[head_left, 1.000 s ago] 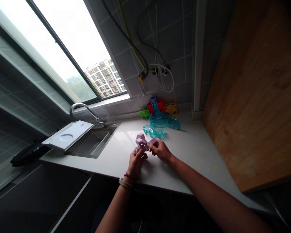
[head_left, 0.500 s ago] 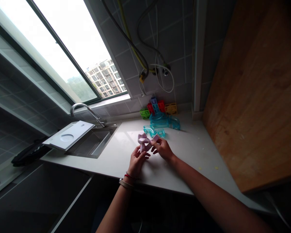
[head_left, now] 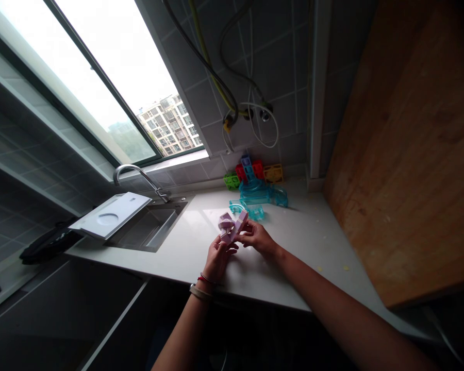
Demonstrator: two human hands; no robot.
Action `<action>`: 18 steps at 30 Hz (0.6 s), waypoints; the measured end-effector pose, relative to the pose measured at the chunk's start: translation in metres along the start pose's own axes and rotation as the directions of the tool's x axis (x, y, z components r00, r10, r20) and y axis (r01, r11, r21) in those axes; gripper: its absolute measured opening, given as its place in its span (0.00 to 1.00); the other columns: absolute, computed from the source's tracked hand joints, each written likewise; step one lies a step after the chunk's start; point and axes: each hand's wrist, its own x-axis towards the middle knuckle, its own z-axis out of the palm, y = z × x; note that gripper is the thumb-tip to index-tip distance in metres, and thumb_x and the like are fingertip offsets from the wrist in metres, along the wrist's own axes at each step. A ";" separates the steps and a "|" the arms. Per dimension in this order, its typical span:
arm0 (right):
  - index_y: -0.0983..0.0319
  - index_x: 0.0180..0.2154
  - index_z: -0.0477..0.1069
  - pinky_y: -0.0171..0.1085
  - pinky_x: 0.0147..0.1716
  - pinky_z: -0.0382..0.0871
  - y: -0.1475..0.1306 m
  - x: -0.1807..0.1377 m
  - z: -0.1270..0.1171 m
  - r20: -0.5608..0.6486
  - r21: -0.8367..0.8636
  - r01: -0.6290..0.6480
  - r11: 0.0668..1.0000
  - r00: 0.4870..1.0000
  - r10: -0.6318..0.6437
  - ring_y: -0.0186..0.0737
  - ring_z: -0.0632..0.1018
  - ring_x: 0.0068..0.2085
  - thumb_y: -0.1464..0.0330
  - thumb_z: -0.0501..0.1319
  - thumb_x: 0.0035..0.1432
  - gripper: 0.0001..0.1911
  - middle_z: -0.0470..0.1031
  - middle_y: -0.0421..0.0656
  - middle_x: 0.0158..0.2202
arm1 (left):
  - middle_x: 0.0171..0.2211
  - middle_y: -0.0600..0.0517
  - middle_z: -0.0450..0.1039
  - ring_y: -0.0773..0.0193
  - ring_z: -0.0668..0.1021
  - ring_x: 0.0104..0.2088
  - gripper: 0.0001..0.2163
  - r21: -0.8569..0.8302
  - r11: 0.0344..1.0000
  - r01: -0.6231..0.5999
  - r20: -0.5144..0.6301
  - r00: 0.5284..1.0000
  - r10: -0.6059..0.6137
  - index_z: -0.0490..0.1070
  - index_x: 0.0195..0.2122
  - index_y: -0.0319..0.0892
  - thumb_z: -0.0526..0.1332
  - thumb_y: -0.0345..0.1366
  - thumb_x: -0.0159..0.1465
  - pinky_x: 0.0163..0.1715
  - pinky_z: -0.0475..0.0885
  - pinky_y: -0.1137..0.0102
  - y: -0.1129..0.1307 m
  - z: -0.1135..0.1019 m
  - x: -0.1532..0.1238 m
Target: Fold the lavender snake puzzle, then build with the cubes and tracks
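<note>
Both hands hold a pale pink and white snake puzzle [head_left: 228, 225], a folded chain of angular segments, above the white counter. My left hand [head_left: 216, 256] grips its lower end from below, thumb and fingers closed on it. On the right side, my right hand [head_left: 259, 238] pinches a straight section that slants up to the right. Fingers hide part of the lower segments. Just behind the puzzle lie clear turquoise plastic pieces [head_left: 255, 194], some of them curved like tubes.
Against the tiled wall stand a green block [head_left: 231, 181], a red block [head_left: 258, 169] and a yellow block [head_left: 273, 173]. To the left, a white board [head_left: 116, 214] partly covers the sink [head_left: 158, 229] beside a curved tap [head_left: 139, 176]. A wooden panel [head_left: 406, 154] borders the counter's right side.
The puzzle's right-hand section has turned and now lies closer to the rest of the chain. My right hand has shifted slightly left with it; my left hand stays nearly in place.
</note>
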 end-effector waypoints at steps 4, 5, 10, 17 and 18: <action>0.62 0.41 0.73 0.32 0.25 0.65 0.003 0.002 0.000 -0.009 -0.002 0.023 1.000 1.000 -0.023 0.38 0.80 0.33 0.58 0.78 0.44 0.26 0.83 0.45 0.40 | 0.40 0.44 0.80 0.61 0.79 0.35 0.34 -0.003 1.000 -0.005 0.007 1.000 0.005 0.77 0.51 0.38 0.75 0.58 0.52 0.36 0.73 0.67 -0.002 0.000 0.001; 0.62 0.41 0.73 0.32 0.25 0.65 0.004 0.003 0.000 -0.015 -0.002 0.028 1.000 1.000 -0.028 0.39 0.80 0.33 0.58 0.78 0.44 0.26 0.83 0.45 0.39 | 0.40 0.43 0.80 0.61 0.79 0.35 0.34 -0.002 1.000 -0.004 0.009 1.000 0.004 0.77 0.51 0.38 0.75 0.58 0.52 0.36 0.72 0.67 -0.002 0.000 0.001; 0.62 0.40 0.73 0.35 0.27 0.69 0.005 0.003 0.004 -0.052 -0.009 0.059 0.998 0.997 -0.059 0.39 0.80 0.32 0.56 0.78 0.43 0.27 0.82 0.45 0.37 | 0.40 0.41 0.79 0.60 0.79 0.35 0.33 0.004 1.000 -0.009 0.019 1.000 0.009 0.78 0.50 0.36 0.73 0.59 0.54 0.36 0.72 0.67 -0.001 0.002 0.002; 0.62 0.39 0.72 0.37 0.30 0.71 0.007 0.003 0.003 -0.085 -0.066 0.096 0.993 0.991 -0.102 0.40 0.80 0.33 0.55 0.78 0.43 0.27 0.81 0.45 0.37 | 0.40 0.42 0.80 0.60 0.79 0.34 0.33 0.032 0.999 -0.007 -0.006 1.000 0.008 0.77 0.51 0.37 0.75 0.58 0.52 0.35 0.72 0.67 -0.002 0.002 0.003; 0.61 0.39 0.72 0.36 0.29 0.71 0.008 0.004 0.002 -0.089 -0.078 0.101 0.992 0.990 -0.108 0.39 0.79 0.33 0.55 0.78 0.43 0.27 0.81 0.45 0.37 | 0.39 0.42 0.80 0.60 0.80 0.34 0.33 0.040 0.999 -0.007 -0.015 1.000 0.008 0.77 0.51 0.37 0.75 0.57 0.52 0.35 0.73 0.67 -0.002 0.002 0.002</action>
